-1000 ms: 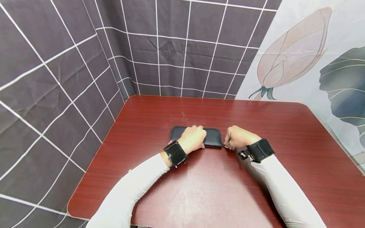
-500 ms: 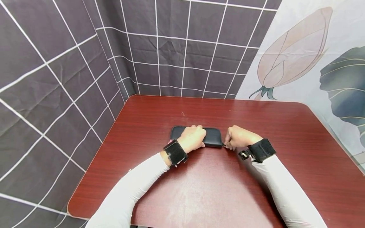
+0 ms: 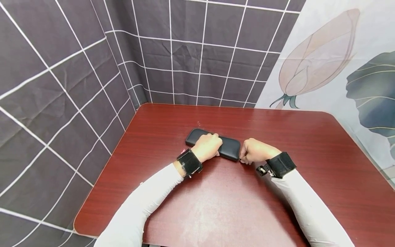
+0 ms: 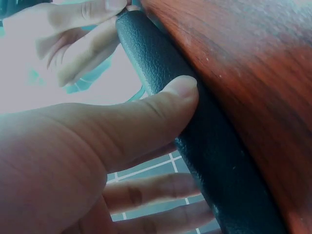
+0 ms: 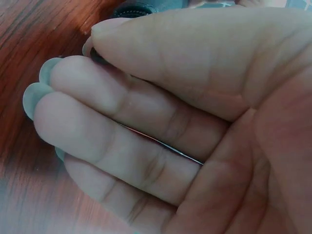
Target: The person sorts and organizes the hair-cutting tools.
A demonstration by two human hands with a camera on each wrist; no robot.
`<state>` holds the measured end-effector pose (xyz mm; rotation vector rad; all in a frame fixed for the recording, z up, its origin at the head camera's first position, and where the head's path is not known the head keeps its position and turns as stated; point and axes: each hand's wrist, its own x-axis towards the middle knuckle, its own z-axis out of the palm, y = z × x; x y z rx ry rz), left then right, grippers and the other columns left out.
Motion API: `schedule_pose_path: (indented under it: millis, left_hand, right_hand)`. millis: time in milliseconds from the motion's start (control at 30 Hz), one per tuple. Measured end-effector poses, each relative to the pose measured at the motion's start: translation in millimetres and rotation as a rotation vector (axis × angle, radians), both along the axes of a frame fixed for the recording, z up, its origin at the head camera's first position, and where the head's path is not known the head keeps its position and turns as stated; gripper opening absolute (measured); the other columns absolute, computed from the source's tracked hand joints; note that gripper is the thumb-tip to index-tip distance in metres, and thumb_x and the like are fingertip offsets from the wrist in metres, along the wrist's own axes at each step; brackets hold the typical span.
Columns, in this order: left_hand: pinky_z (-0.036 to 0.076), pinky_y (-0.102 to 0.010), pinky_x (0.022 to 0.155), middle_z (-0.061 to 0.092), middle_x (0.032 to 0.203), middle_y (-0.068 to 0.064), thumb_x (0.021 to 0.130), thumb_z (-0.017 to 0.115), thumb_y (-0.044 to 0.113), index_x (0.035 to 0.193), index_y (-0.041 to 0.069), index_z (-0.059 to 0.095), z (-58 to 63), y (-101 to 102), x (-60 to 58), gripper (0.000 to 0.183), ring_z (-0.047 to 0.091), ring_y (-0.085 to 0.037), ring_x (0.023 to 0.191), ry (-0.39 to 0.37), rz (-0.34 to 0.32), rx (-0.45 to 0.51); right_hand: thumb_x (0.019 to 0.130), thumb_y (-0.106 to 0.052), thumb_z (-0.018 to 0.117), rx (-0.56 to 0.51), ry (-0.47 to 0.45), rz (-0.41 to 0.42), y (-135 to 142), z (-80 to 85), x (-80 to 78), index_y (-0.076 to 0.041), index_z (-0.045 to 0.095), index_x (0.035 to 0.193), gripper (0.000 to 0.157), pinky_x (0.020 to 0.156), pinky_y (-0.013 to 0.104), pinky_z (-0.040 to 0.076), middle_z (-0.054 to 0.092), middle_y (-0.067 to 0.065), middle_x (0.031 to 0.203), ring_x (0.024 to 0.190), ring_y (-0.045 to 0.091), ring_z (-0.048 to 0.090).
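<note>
A long black zip wallet (image 3: pixel 229 148) with grained, leather-like sides and rounded corners lies slanted on the table. My left hand (image 3: pixel 207 146) grips it across the middle; in the left wrist view the thumb presses one side of the wallet (image 4: pixel 214 141) and the fingers reach round the other. At its right end, my right hand (image 3: pixel 258 151) pinches a small dark zip pull (image 5: pixel 99 56) between thumb and index finger, mostly covered by them. The other right fingers are curled. Zip teeth (image 5: pixel 131 10) show just beyond the thumb.
The red-brown wooden table (image 3: pixel 172 116) has rounded corners. A dark grid-patterned cloth (image 3: pixel 185 58) hangs behind it and along the left, with a flower-printed cloth (image 3: pixel 327 34) on the right. Both wrists wear black straps (image 3: pixel 281 164).
The wallet has turned, its left end moving away from me and its right end slightly nearer. My right hand has shifted slightly left. The left hand keeps its grip.
</note>
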<state>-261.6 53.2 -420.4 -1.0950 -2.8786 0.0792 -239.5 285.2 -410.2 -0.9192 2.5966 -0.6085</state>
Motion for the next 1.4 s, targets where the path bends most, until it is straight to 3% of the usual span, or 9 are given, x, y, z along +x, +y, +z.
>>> schedule_pose_path:
  millis: [200,367,467,667,833,933,1067,1400]
  left_hand:
    - [0.059,-0.040,0.087,0.070,0.118,-0.004,0.088,0.083,0.036,0.117,0.023,0.077,1.0,-4,-1.5,0.032,0.070,-0.025,0.107,-0.021,-0.025,-0.034]
    - [0.056,-0.040,0.096,0.065,0.128,-0.003,0.084,0.087,0.035,0.138,0.025,0.069,8.1,-19,-14.0,0.057,0.064,-0.023,0.118,-0.092,-0.036,-0.036]
    - [0.052,-0.043,0.102,0.059,0.136,-0.006,0.081,0.089,0.036,0.147,0.024,0.061,8.1,-35,-28.0,0.072,0.057,-0.027,0.126,-0.152,-0.004,-0.026]
    - [0.047,-0.050,0.109,0.043,0.160,-0.010,0.078,0.091,0.034,0.158,0.024,0.046,8.9,-73,-52.8,0.092,0.048,-0.033,0.138,-0.324,0.129,0.021]
    - [0.047,-0.049,0.111,0.047,0.158,-0.010,0.082,0.088,0.025,0.160,0.018,0.042,13.8,-89,-62.5,0.091,0.052,-0.031,0.136,-0.407,0.124,0.065]
    - [0.046,-0.045,0.113,0.051,0.153,-0.011,0.082,0.087,0.022,0.160,0.014,0.041,15.3,-90,-64.3,0.090,0.055,-0.029,0.133,-0.419,0.107,0.063]
    - [0.048,-0.043,0.110,0.049,0.150,-0.014,0.082,0.087,0.021,0.161,0.012,0.039,15.0,-85,-62.5,0.092,0.058,-0.028,0.126,-0.432,0.133,0.049]
    - [0.053,-0.042,0.101,0.056,0.130,-0.015,0.078,0.092,0.032,0.145,0.007,0.056,17.6,-84,-51.6,0.081,0.063,-0.026,0.108,-0.419,0.173,0.015]
  right_hand:
    - [0.080,0.006,0.070,0.010,-0.021,-0.033,0,-0.6,1.3,-0.012,0.078,0.066,0.024,0.055,0.021,0.052,0.067,-0.006,0.057,0.052,0.002,0.058]
    - [0.085,-0.005,0.077,0.034,0.032,-0.075,-1,0.6,-0.5,-0.016,0.079,0.071,0.018,0.056,0.020,0.047,0.064,-0.011,0.059,0.056,0.002,0.054]
    - [0.085,-0.012,0.081,0.049,0.072,-0.102,-2,2.5,-0.8,-0.017,0.078,0.070,0.016,0.056,0.021,0.043,0.060,-0.013,0.060,0.057,0.003,0.050]
    - [0.081,-0.019,0.084,0.086,0.106,-0.173,-5,6.2,1.3,-0.013,0.072,0.075,0.014,0.056,0.024,0.041,0.057,-0.009,0.059,0.056,0.006,0.049]
    - [0.079,-0.026,0.084,0.106,0.097,-0.196,-7,4.4,3.1,-0.013,0.067,0.070,0.023,0.054,0.023,0.033,0.045,-0.010,0.055,0.053,0.005,0.040]
    - [0.078,-0.033,0.086,0.110,0.095,-0.216,-9,4.1,5.3,-0.015,0.062,0.063,0.034,0.053,0.024,0.030,0.039,-0.011,0.054,0.053,0.006,0.037]
    - [0.076,-0.037,0.089,0.144,0.122,-0.270,-14,5.1,7.3,-0.016,0.055,0.058,0.043,0.051,0.026,0.029,0.038,-0.010,0.055,0.054,0.009,0.038]
    - [0.078,-0.023,0.085,0.106,0.157,-0.258,-8,0.8,-4.9,-0.012,0.060,0.069,0.029,0.053,0.026,0.034,0.045,-0.006,0.056,0.054,0.009,0.042]
